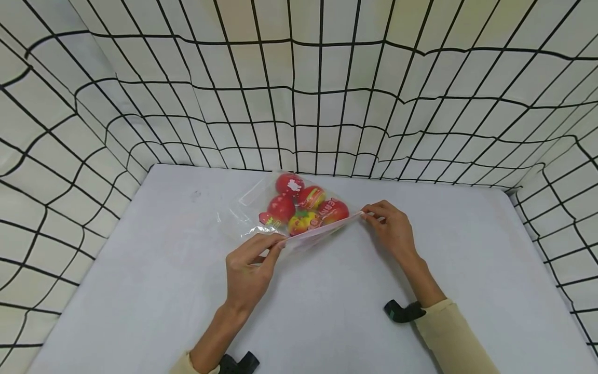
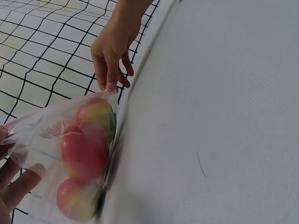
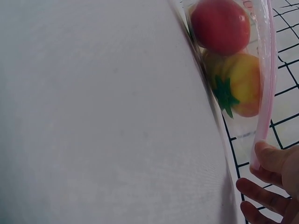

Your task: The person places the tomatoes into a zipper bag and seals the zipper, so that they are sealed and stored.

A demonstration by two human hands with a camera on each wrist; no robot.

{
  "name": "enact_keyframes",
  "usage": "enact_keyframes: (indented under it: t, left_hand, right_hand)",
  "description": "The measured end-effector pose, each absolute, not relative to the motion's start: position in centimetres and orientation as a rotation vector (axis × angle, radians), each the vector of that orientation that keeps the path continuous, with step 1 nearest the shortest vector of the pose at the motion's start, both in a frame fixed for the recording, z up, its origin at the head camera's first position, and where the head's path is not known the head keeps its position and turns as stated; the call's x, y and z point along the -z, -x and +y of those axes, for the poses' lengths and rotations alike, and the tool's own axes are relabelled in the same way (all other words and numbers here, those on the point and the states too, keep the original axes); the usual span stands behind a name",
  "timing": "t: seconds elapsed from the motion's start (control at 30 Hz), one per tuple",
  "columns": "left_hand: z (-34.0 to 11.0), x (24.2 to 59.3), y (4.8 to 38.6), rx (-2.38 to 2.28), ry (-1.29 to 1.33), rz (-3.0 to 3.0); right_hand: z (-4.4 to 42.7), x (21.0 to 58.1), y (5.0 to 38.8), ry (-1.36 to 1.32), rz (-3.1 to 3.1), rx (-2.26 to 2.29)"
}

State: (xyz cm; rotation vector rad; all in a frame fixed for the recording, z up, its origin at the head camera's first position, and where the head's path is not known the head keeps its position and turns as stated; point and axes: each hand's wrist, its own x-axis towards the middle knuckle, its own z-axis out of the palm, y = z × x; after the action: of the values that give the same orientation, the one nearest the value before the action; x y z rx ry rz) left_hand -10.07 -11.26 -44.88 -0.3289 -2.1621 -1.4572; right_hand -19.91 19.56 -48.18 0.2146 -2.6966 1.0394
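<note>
A clear zip bag (image 1: 245,208) with a pink zip strip (image 3: 267,88) lies toward the back of the white table. Inside it are several red and yellow toy fruits (image 1: 282,209), one with a green star-shaped top (image 3: 225,97). My left hand (image 1: 249,267) pinches the near left end of the strip between thumb and fingers. At the strip's other end, my right hand (image 1: 391,228) pinches the corner. The strip is stretched between both hands, slightly raised toward me. In the left wrist view, the left fingers (image 2: 18,184) are partly cut off by the frame edge.
Black wire mesh (image 1: 320,93) stands along the back and both sides of the white table (image 1: 327,311). A black wrist camera mount (image 1: 404,311) sits at the right sleeve, and another mount (image 1: 239,363) at the left.
</note>
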Motion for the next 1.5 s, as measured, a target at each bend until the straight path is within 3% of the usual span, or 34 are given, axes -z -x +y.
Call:
enact_keyframes:
  t: [0.9,1.5]
  left_hand:
    - [-11.2,45.3,9.7,1.481,0.345,-2.167]
    - [-9.6,45.5,9.6,1.56,0.433,-2.276]
  right_hand:
    - [19.3,48.2,20.1,-0.14,-2.741,-1.151]
    - [18.5,47.6,18.0,-0.152,-2.738,-1.419]
